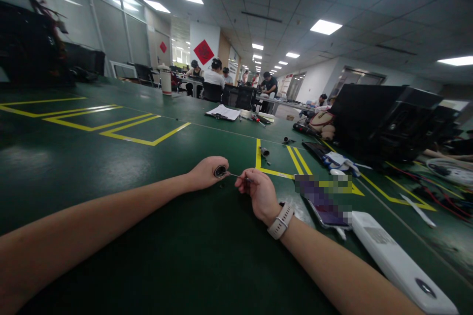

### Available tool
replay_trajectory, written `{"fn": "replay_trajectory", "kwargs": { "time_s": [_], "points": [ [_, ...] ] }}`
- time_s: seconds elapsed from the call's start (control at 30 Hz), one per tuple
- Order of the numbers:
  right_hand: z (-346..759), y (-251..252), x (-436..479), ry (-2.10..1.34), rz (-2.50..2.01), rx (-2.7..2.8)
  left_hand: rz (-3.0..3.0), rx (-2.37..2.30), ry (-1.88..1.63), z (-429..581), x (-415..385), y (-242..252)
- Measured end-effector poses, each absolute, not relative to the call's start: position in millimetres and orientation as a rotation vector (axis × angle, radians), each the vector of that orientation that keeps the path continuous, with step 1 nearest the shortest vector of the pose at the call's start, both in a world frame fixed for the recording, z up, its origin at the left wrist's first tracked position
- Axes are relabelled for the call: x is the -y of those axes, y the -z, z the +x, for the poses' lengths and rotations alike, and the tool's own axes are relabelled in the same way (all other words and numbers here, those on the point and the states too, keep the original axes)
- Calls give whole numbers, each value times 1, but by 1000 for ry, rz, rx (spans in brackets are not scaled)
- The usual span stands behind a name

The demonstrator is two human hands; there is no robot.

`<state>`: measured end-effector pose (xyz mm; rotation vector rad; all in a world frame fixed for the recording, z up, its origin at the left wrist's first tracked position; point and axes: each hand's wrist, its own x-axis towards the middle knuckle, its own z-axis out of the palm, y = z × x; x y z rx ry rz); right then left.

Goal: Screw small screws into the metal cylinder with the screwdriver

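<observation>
My left hand (205,173) is closed around a small dark metal cylinder (220,172), its round open end turned toward me and to the right. Between the fingertips of my right hand (261,192) is a thin metal rod (232,174), pinched at one end. The rod's far tip reaches the mouth of the cylinder; how deep it goes inside I cannot tell. Beyond my right hand, a similar metal cylinder (264,151) lies on the green table (177,266) with tiny pieces beside it. Another small dark part (287,140) lies farther back.
Right of my right forearm lie a phone (325,202) and a long white device (399,261). Gloves (342,161) and a black machine (388,118) stand farther right. A clipboard (224,112), a red screwdriver (256,118) and a cup (166,81) are at the back. People sit beyond.
</observation>
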<state>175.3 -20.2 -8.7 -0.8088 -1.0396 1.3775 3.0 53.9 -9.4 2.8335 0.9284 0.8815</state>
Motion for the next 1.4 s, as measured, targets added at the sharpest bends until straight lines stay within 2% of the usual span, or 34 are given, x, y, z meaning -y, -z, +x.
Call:
{"fn": "replay_trajectory", "kwargs": {
  "time_s": [0.63, 1.0, 1.4],
  "points": [
    [177, 14, 16, -1359, -792, 1009, 2908, -812, -803, 5, -52, 6],
    [176, 13, 17, -1340, -801, 988, 2963, -914, -791, 5, -52, 8],
    [175, 12, 20, -1144, -858, 1013, 2956, -1035, -785, 6, -53, 8]
  ]
}}
